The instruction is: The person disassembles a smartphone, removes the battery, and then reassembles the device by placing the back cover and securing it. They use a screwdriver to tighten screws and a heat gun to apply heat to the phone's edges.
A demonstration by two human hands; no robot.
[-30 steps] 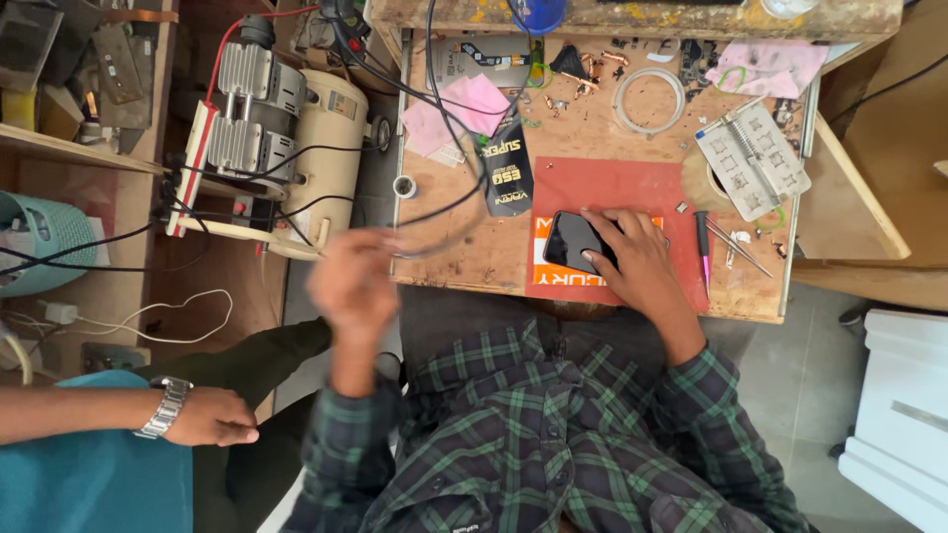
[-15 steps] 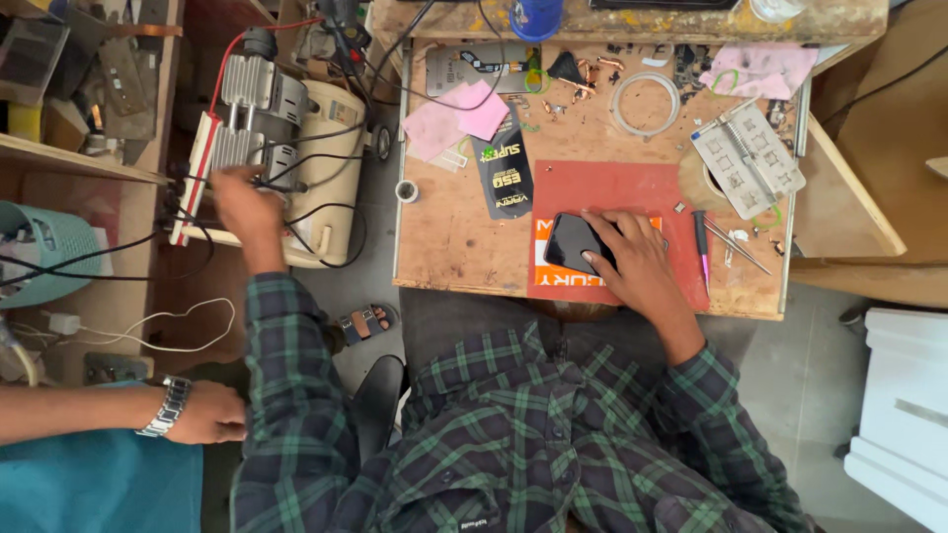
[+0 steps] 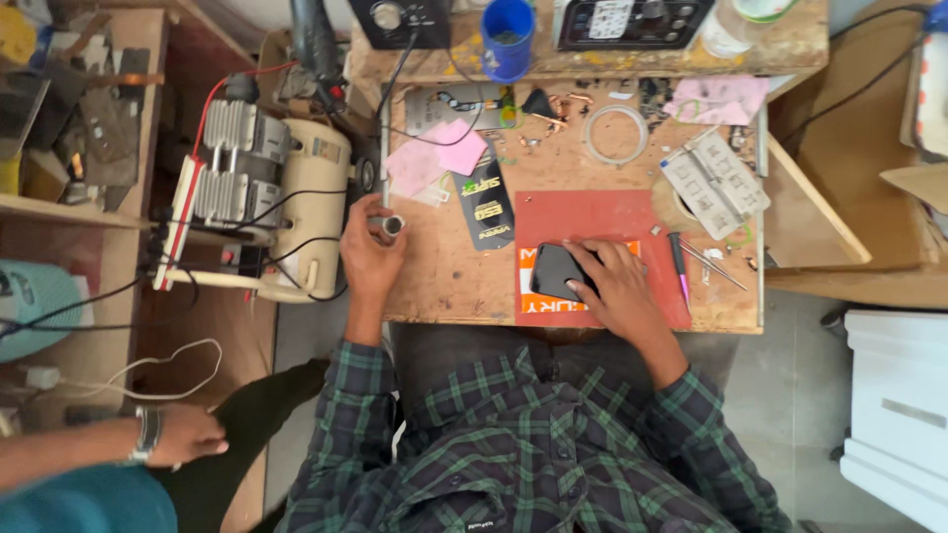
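My right hand (image 3: pixel 614 288) lies flat on a black phone (image 3: pixel 555 270), pressing it onto a red mat (image 3: pixel 592 222) on the wooden workbench (image 3: pixel 449 281). At the bench's left edge my left hand (image 3: pixel 371 249) is closed around a small grey cylindrical tool (image 3: pixel 392 225), whose thin metal rod runs up toward the back of the bench. Both of my arms are in green plaid sleeves.
A cream air compressor (image 3: pixel 267 202) with cables stands left of the bench. Pink papers (image 3: pixel 434 158), a black packet (image 3: pixel 488 202), a clear ring (image 3: pixel 614 134), a metal jig (image 3: pixel 713 183), tweezers (image 3: pixel 713 262) and a blue cup (image 3: pixel 508 38) crowd the bench. Another person's hand (image 3: pixel 183 434) with a wristwatch rests at lower left.
My left hand swung from mid-air out to the compressor, then back to the bench's left edge, where it now grips the grey tool. My right hand stayed on the phone.
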